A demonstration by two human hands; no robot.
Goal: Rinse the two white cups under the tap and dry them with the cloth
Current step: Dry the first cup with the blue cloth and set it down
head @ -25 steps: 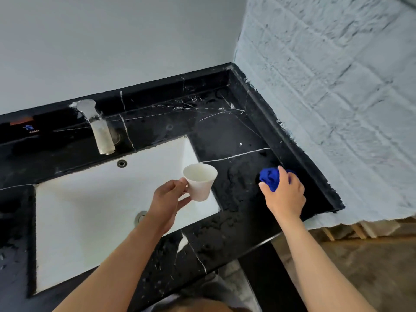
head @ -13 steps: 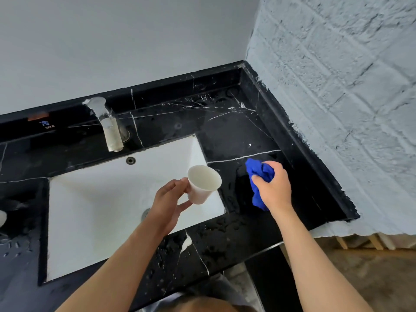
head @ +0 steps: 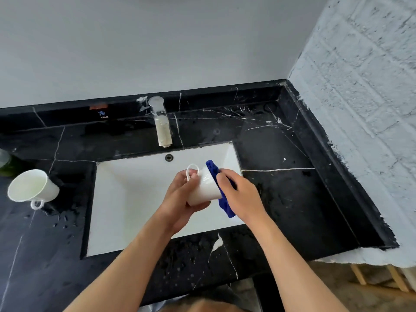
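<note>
Left hand (head: 180, 199) gripped white cup (head: 206, 188) over sink (head: 135, 199); right hand (head: 238, 194) pressed blue cloth (head: 212, 168) against it.

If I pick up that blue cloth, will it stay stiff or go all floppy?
Probably floppy: the blue cloth bunches against the cup and droops below the right hand. Likely light and not fragile, since it crumples easily.
</note>
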